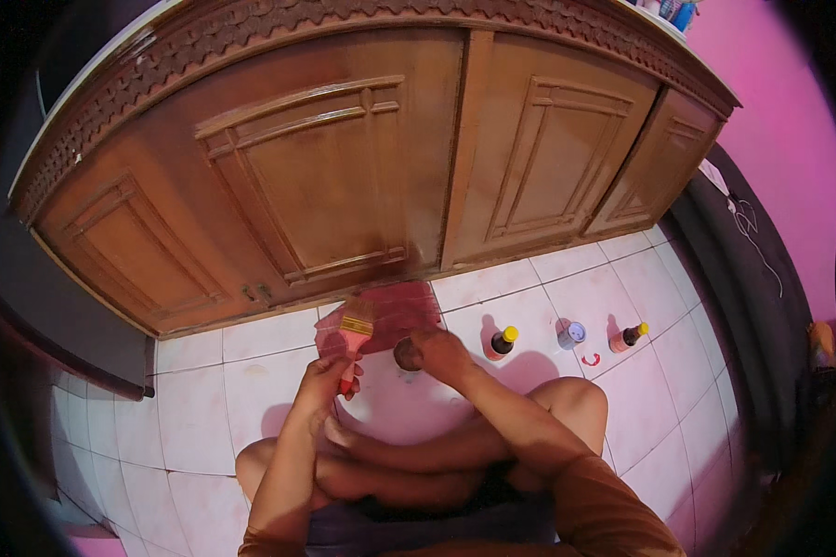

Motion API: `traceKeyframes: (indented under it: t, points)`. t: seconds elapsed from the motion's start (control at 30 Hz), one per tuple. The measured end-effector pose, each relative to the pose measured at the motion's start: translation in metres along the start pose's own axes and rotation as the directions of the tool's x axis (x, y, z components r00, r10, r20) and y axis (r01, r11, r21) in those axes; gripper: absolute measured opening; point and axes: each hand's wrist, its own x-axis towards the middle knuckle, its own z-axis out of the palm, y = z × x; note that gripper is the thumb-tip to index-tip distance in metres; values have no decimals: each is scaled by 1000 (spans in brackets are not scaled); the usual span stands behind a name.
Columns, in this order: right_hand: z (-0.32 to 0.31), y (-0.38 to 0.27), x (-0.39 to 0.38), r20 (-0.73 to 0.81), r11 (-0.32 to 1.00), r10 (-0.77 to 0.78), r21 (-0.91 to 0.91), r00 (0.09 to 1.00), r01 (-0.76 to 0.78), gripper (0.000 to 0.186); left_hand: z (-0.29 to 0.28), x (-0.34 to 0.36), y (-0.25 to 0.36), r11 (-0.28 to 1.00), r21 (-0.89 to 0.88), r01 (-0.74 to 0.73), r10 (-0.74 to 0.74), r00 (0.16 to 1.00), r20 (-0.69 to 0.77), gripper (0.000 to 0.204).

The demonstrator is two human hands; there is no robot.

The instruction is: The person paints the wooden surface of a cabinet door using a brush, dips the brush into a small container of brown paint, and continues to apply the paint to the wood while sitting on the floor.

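The left hand (323, 379) grasps the handle of the paintbrush (355, 342), its fingers closed around the grip, with the bristles raised over the left part of the red cloth (407, 314). The right hand (444, 357), at the near edge of the cloth, has its fingers at the rim of a small round container (405, 356); whether they grip it cannot be told. To the right of the cloth stand a dark bottle (502, 343), a cup (571, 335) and a second bottle (630, 337); beyond it stands the wooden cabinet (344, 176).
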Motion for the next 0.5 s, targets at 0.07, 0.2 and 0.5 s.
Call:
traceKeyframes:
  t: [0.07, 0.2, 0.5]
  points:
    - [-2, 12, 0, -85, 999, -19, -43, 996, 15, 18, 5, 4, -1, 1000, -5, 8, -8, 1000, 14, 28]
    - [-9, -13, 6, 5, 994, -73, 82, 997, 73, 20, -5, 0, -2, 1000, 2, 6, -6, 1000, -6, 28]
    - [6, 3, 9, -52, 999, 4, 40, 999, -2, 18, -5, 5, -7, 1000, -3, 27, -27, 998, 53, 30]
